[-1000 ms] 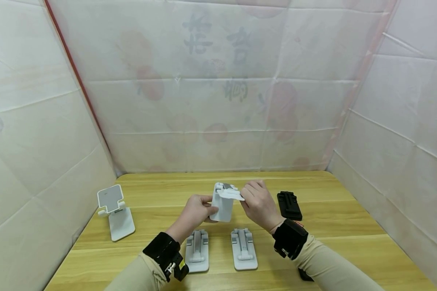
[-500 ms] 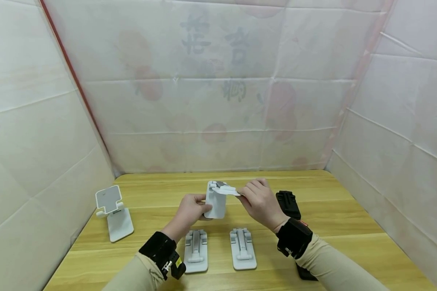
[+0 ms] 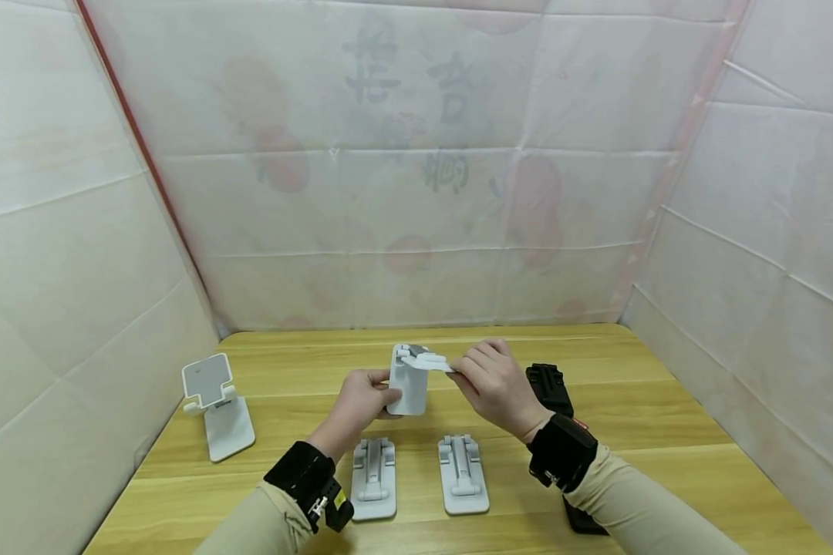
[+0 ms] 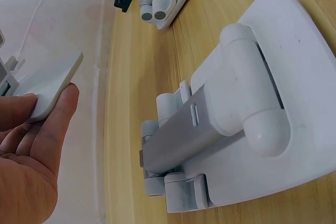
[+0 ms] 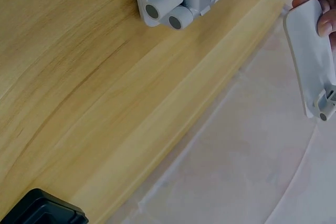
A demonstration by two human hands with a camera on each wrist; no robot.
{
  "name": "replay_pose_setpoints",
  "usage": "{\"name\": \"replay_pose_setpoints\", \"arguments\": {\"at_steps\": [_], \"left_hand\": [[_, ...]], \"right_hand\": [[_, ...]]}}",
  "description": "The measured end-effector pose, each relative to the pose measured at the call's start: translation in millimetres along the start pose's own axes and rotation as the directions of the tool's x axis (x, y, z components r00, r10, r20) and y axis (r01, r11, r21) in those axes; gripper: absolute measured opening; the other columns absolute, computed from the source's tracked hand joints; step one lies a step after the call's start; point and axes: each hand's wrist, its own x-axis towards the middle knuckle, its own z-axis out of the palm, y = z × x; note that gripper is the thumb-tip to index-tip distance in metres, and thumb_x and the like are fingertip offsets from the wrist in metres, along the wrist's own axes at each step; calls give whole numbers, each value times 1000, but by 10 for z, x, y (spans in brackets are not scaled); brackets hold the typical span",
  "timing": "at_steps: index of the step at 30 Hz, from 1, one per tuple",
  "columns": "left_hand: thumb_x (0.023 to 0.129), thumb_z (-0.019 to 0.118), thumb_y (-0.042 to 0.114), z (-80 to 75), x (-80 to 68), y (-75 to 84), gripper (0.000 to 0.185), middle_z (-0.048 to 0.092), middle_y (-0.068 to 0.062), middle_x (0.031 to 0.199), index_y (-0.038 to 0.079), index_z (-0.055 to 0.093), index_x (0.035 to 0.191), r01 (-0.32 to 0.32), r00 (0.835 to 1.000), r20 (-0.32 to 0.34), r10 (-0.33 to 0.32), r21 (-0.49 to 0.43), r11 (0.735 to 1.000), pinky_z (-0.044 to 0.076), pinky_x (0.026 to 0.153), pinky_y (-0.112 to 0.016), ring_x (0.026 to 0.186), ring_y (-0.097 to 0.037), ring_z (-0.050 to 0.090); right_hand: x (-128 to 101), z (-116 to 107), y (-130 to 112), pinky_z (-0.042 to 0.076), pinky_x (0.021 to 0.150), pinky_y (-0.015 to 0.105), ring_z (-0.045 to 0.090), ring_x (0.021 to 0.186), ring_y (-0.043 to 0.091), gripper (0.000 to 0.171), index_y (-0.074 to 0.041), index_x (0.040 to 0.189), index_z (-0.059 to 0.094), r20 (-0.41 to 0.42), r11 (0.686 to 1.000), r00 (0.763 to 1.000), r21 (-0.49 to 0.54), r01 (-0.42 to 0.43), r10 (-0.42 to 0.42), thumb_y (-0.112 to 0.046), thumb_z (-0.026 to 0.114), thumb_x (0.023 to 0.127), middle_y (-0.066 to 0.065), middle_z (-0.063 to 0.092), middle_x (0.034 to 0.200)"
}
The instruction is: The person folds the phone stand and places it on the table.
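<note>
A white folding phone stand point(image 3: 407, 391) is held up over the middle of the table, partly unfolded. My left hand point(image 3: 362, 401) pinches the lower end of its flat base plate, thumb on the front face and fingers behind, as the left wrist view shows of the plate point(image 4: 50, 82). My right hand point(image 3: 491, 384) pinches the free edge of the hinged holder plate point(image 3: 430, 363), which juts out sideways from the top. Below the hands, two folded white stands point(image 3: 373, 482) lie side by side. In the right wrist view the base plate point(image 5: 307, 45) hangs at the upper right.
An opened white phone stand point(image 3: 229, 428) stands at the table's left end. Right of my right hand lies a folded black stand point(image 3: 551, 391); another black item point(image 3: 583, 520) is partly hidden under my right forearm. Pale cloth walls point(image 3: 416, 293) enclose the wooden table point(image 3: 305, 354).
The held stand and both hands have shifted slightly left, with the head view moving a little too. Both grips stay the same, and the holder plate stands at nearly the same angle.
</note>
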Motion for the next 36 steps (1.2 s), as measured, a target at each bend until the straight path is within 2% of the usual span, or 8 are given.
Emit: {"name": "replay_pose_setpoints", "arguments": {"at_steps": [4,8,14,22,31,36], "left_hand": [[95,64,-1,2,-8,11,42,66,-29,127,-5,61,137,-3,1000,1,3,-3,1000,65,82,-46,110,-40,69],[95,64,-1,13,-17,24,43,65,-30,128,-6,60,138,9,1000,11,-8,-19,1000,66,81,-43,110,-41,69],[97,64,0,35,-12,56,46,62,-33,130,-10,55,140,22,999,44,-19,-76,997,66,81,-39,112,-43,68],[96,64,0,28,-28,63,45,63,-32,129,-10,56,139,26,999,43,-22,-100,995,66,81,-40,110,-41,69],[97,63,0,34,-32,94,43,64,-31,128,-8,57,139,23,998,65,-12,-169,985,65,82,-39,112,-39,69],[97,64,2,19,-46,99,40,67,-29,124,-7,61,135,14,996,94,7,-222,975,65,83,-40,107,-36,71]], "right_hand": [[15,-3,-16,51,82,38,62,78,19,13,-10,92,65,-3,1000,1000,4,19,-19,-16,61,104,2,63,81],[28,2,-47,51,79,36,62,77,19,19,-9,88,62,-9,999,999,11,46,-45,-14,56,106,2,60,78],[12,14,-103,48,72,31,61,74,17,27,-8,84,59,22,997,996,14,81,-81,-9,47,108,1,58,74],[-8,12,-131,47,71,30,60,76,17,27,-8,84,60,60,996,994,23,86,-87,-6,46,107,1,58,75],[-44,17,-160,47,73,30,61,79,17,35,-8,86,63,99,989,986,-40,142,-138,-6,38,110,1,62,79],[-59,25,-175,47,74,31,60,79,17,34,-8,87,63,104,983,982,-76,167,-159,-4,37,109,1,61,79]]}}
